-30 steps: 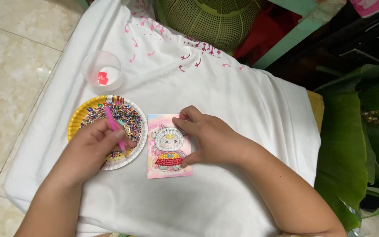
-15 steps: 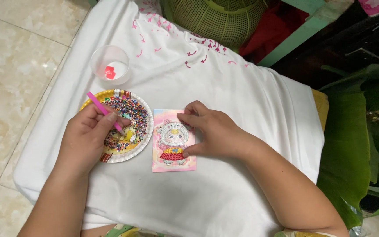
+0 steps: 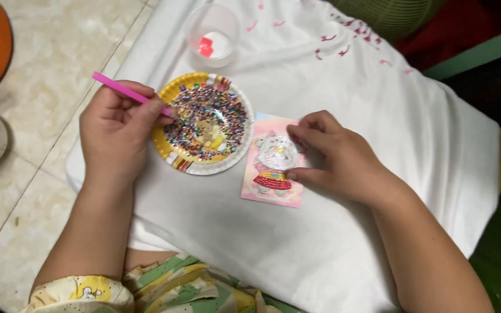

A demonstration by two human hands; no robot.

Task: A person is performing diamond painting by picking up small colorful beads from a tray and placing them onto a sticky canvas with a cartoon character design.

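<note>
Pinching slim pink pen (image 3: 129,93) in left fingers (image 3: 146,110), right fingers (image 3: 311,124) flat on glittery card (image 3: 271,171).

A clear cup (image 3: 213,36) (pink bit inside) sits on white cloth (image 3: 343,87).

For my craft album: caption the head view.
Left hand dips pink pen into bead plate; right hand steadies card.

One paper plate (image 3: 172,152), one clear cup (image 3: 195,35), one pink pen (image 3: 124,91), one card (image 3: 259,194).
</note>
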